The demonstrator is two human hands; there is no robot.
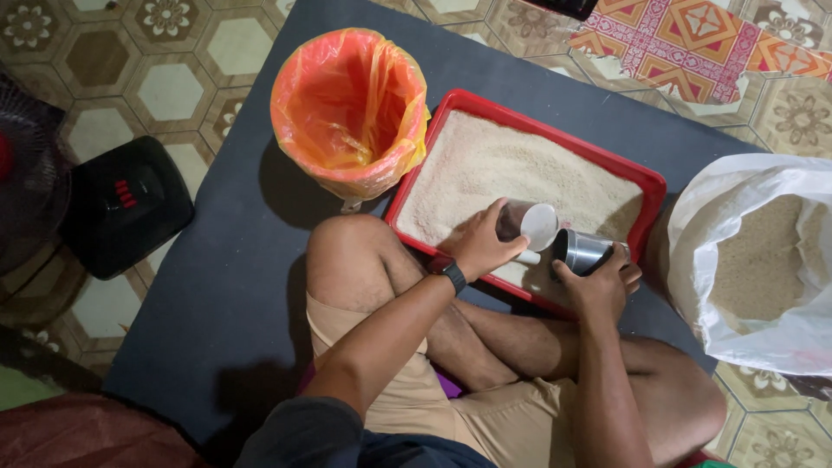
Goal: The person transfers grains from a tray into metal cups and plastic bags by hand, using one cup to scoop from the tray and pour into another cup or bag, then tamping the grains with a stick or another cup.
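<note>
Scoop (530, 227), clear plastic with white rim, gripped by left hand (479, 247) over red tray (648, 184); right hand (600, 284) grips steel cup (579, 250) beside it.

Fan (30, 165) cut by left edge; white sack (763, 260) cut at right; steel cup (582, 250) partly hidden under right hand (598, 286).

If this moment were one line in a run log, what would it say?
left hand: holds white scoop | right hand: holds steel cup | both over red tray of rice | orange-lined bin beside tray
</note>
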